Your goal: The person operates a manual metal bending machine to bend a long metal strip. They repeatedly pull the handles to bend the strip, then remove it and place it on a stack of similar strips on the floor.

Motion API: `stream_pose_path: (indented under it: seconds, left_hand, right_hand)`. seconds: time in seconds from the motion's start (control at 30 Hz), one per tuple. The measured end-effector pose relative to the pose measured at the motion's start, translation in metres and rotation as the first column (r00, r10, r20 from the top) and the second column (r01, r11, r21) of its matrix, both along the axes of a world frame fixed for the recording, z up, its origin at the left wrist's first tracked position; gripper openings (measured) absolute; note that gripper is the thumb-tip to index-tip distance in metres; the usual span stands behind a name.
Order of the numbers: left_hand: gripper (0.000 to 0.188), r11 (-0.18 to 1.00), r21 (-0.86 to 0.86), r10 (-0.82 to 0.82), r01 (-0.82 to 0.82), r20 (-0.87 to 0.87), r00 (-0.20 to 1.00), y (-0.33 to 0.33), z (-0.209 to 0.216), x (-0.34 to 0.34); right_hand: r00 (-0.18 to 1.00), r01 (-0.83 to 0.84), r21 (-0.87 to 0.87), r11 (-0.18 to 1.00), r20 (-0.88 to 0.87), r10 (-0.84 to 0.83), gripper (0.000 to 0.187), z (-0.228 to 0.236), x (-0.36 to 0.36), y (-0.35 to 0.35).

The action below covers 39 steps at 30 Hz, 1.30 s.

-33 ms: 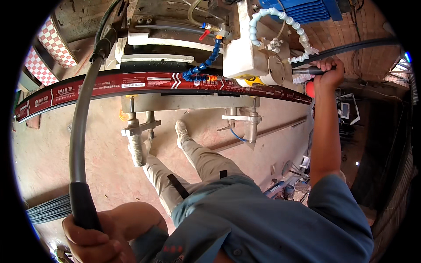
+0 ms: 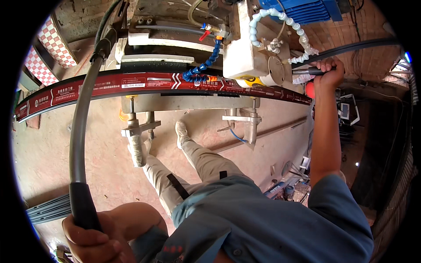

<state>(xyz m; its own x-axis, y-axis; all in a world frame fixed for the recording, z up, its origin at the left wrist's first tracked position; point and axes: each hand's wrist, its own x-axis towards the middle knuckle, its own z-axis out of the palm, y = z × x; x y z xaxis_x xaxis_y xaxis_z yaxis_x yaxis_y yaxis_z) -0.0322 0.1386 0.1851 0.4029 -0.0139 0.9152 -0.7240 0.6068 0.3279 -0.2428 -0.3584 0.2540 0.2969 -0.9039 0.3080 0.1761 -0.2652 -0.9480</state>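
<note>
My left hand [image 2: 94,234] is wrapped round the black grip of a long metal lever [image 2: 79,131] at the lower left. Up at the right, my right hand [image 2: 328,72] closes on a black-gripped handle [image 2: 316,70] whose rod reaches the white machine head [image 2: 245,57]. A long profile with dark red printed film [image 2: 149,83] lies across the machine, passing below the head. A blue jointed coolant hose [image 2: 210,61] bends down to the profile. The tool's contact with the profile is hidden.
Two metal clamp cylinders [image 2: 137,142] [image 2: 251,127] hang on the near side of the machine bed [image 2: 193,102]. A white jointed hose [image 2: 285,17] loops near a blue finned motor [image 2: 307,9]. Dark strips [image 2: 50,208] lie at the left; assorted gear [image 2: 294,188] sits at the right.
</note>
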Motion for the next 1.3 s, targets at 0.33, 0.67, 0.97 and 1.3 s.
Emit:
stream_pose_path:
  seconds: [0.33, 0.67, 0.97, 1.3]
  left_hand:
    - [0.019, 1.0, 0.003, -0.003, 0.002, 0.01, 1.0, 0.004, -0.019, -0.007]
    - [0.019, 0.965, 0.157, 0.238, -0.212, -0.177, 0.955, 0.056, -0.056, -0.032]
    - [0.021, 0.956, 0.067, 0.292, -0.284, -0.222, 0.93, 0.037, -0.053, -0.037]
    - [0.024, 0.954, 0.039, 0.297, -0.297, -0.226, 0.928, 0.04, -0.049, -0.033]
  right_hand:
    - [1.0, 0.028, 0.012, 1.0, 0.004, -0.028, 0.023, -0.004, 0.0, 0.003]
    - [0.996, -0.075, -0.002, 0.997, -0.044, 0.075, 0.022, -0.007, -0.007, 0.005]
    - [1.0, -0.001, 0.102, 0.995, 0.023, -0.002, 0.026, -0.003, 0.0, 0.001]
    - [0.999, -0.028, -0.018, 0.999, -0.032, 0.027, 0.029, -0.01, -0.001, 0.008]
